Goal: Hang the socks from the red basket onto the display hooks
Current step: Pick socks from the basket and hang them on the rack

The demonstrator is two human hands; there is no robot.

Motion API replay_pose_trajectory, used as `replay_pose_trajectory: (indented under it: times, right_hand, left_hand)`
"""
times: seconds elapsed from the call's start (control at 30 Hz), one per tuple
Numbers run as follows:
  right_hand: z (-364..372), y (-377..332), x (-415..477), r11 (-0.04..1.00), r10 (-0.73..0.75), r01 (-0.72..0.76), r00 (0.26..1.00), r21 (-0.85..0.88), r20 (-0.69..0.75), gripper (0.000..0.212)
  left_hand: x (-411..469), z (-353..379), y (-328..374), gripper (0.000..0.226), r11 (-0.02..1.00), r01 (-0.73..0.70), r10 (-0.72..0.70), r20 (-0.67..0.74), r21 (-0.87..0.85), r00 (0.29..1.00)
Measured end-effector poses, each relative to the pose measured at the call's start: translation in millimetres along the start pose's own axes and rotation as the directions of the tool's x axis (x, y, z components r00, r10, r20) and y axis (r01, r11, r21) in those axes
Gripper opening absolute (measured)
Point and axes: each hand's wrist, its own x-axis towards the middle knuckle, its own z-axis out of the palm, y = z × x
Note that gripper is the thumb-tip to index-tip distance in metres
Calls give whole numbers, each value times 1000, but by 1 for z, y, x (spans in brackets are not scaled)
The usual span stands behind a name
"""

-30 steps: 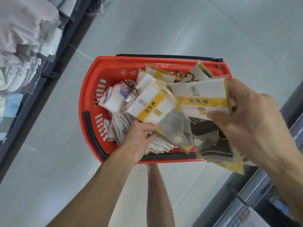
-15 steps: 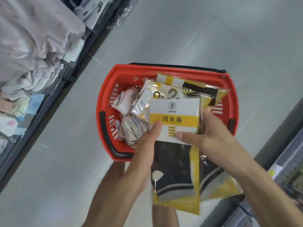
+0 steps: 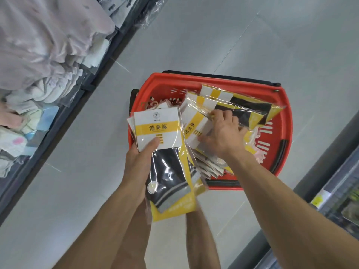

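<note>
The red basket [image 3: 279, 105] sits on the floor and holds several packed socks. My left hand [image 3: 139, 158] grips a stack of sock packs [image 3: 157, 129] with white and yellow cards and black socks in clear wrap, held over the basket's left edge. My right hand [image 3: 223, 136] reaches into the basket and its fingers curl round another yellow-banded sock pack [image 3: 194, 129]. More packs [image 3: 242, 109] lie across the back of the basket, and pale loose socks [image 3: 209, 166] lie underneath. No display hooks are in view.
A shelf of folded pale clothes [image 3: 38, 65] runs along the left, with a dark base rail [image 3: 58, 121]. Another dark shelf unit [image 3: 330, 191] stands at the right. Grey floor tiles [image 3: 213, 35] spread beyond the basket. My legs [image 3: 200, 239] show below the packs.
My left hand has taken over the sock packs and shifted them left. My right hand let go of them and went into the basket onto another pack.
</note>
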Motion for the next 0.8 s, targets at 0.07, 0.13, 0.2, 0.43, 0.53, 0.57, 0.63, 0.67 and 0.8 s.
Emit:
replay_pose_trajectory:
  times: [0.07, 0.13, 0.2, 0.43, 0.53, 0.57, 0.63, 0.67, 0.8]
  right_hand:
    - [0, 0, -3, 997, -65, 64, 998, -54, -19, 69]
    - [0, 3, -5, 991, -128, 128, 992, -45, -10, 64]
    - [-2, 2, -7, 992, -129, 129, 991, -5, 35, 56]
    - [-60, -7, -31, 972, -182, 163, 978, 171, 103, 19]
    - [-121, -14, -62, 873, -196, 142, 978, 467, 69, 28]
    - [-146, -21, -75, 819, -227, 165, 973, 549, 46, 36]
    - [-194, -38, -102, 709, -286, 213, 958, 672, -1, 39]
    - [-216, -48, -116, 653, -308, 220, 951, 724, -12, 36]
    - [-294, -98, -170, 532, -440, 250, 898, 809, 12, 38]
  left_hand:
    - [0, -5, 2, 21, 1000, 11, -11, -5, -18, 1000]
    - [-2, -8, 4, 20, 999, 17, -17, -5, -33, 1000]
    - [-3, -11, 5, 19, 999, 16, -16, -10, -43, 1000]
    - [-25, -26, 20, 20, 994, -78, 74, -59, -70, 996]
    - [-53, -37, 41, 24, 987, -133, 124, -97, -86, 988]
    - [-65, -39, 51, 24, 983, -158, 148, -108, -91, 983]
    - [-95, -44, 75, 24, 971, -203, 186, -130, -125, 974]
    - [-113, -47, 88, 25, 962, -225, 204, -137, -156, 969]
    - [-198, -68, 150, 17, 922, -324, 289, -180, -214, 940]
